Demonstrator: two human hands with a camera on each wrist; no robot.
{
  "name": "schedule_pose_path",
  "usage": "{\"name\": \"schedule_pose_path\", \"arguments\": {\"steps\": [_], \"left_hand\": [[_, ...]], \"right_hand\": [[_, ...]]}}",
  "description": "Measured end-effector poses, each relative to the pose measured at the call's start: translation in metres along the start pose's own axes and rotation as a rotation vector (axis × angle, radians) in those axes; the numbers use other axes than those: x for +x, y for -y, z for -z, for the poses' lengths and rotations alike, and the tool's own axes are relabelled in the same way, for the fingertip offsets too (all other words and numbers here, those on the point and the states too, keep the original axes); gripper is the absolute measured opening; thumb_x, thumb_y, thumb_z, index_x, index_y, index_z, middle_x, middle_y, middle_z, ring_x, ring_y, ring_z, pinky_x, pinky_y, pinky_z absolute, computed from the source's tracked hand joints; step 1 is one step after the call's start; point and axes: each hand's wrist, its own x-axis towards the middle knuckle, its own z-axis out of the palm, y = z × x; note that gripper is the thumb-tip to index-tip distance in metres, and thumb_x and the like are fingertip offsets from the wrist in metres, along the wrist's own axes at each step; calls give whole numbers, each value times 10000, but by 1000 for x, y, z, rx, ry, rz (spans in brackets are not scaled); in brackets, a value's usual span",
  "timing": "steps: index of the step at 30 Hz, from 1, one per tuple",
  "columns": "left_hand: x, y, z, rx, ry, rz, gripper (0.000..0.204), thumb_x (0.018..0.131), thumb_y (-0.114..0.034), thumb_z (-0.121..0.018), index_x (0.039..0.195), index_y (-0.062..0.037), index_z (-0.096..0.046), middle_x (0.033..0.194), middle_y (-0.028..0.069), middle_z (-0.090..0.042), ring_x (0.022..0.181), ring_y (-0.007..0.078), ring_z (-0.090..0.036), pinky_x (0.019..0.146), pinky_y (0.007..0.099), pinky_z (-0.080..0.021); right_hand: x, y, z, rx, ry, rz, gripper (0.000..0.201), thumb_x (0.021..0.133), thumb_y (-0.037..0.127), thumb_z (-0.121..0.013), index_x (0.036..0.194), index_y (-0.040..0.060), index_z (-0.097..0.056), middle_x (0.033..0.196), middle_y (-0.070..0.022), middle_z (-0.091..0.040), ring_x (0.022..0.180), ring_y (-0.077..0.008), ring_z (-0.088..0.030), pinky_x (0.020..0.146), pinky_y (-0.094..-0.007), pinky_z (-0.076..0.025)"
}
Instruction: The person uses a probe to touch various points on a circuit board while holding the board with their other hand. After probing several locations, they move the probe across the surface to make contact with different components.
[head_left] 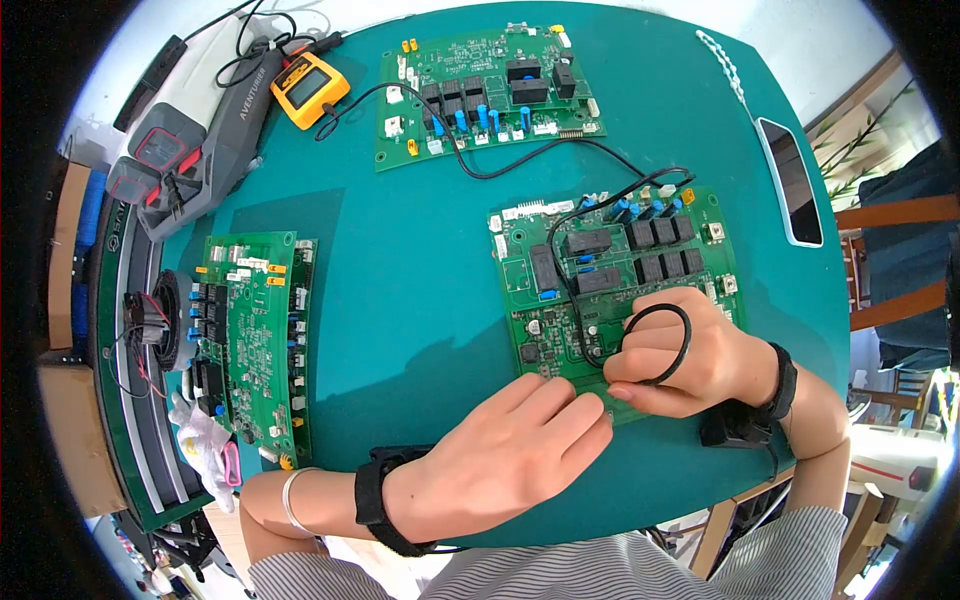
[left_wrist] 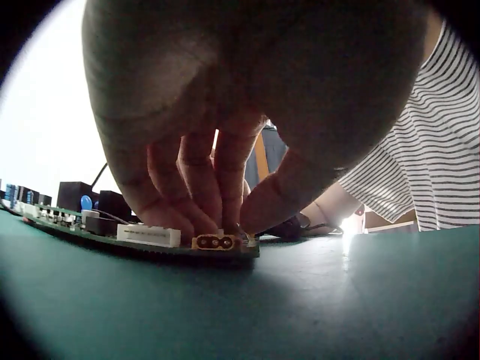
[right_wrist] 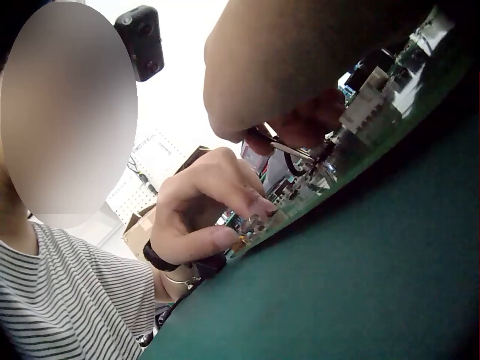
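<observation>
A green circuit board [head_left: 545, 307] lies on the green mat, carrying black relays and blue capacitors. Over its near right part my right hand [head_left: 680, 350] holds a slim metal-tipped tool [right_wrist: 286, 151] on a black cable [head_left: 686, 335], which loops above the knuckles. The metal tip points down at small parts on the board; my fingers hide the rest of the tool. At the board's near edge, my left hand [head_left: 510, 450] has thumb and fingertips bent down onto the corner, pinching it beside a yellow connector [left_wrist: 216, 242] and a white connector [left_wrist: 148, 235].
Another board [head_left: 400, 150] lies at the back. Several boards [head_left: 245, 330] stand at the left beside a coil-like round part [head_left: 172, 315]. A yellow meter [head_left: 310, 90] leans on a grey tool case [head_left: 240, 120]. At the right lies a phone [head_left: 790, 180] with a beaded strap.
</observation>
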Motion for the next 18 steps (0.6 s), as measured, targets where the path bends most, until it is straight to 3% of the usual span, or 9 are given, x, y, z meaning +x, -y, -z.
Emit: {"name": "schedule_pose_path", "arguments": {"steps": [18], "left_hand": [[-1, 0, 1, -25, 31, -7, 381, 748, -75, -667, 1104, 61, -667, 972, 89, -559, 896, 232, -601, 733, 344, -506]], "right_hand": [[-1, 0, 3, -47, -26, -85, 139, 813, 91, -766, 829, 66, -630, 655, -32, -560, 569, -250, -569, 499, -390, -426]]}}
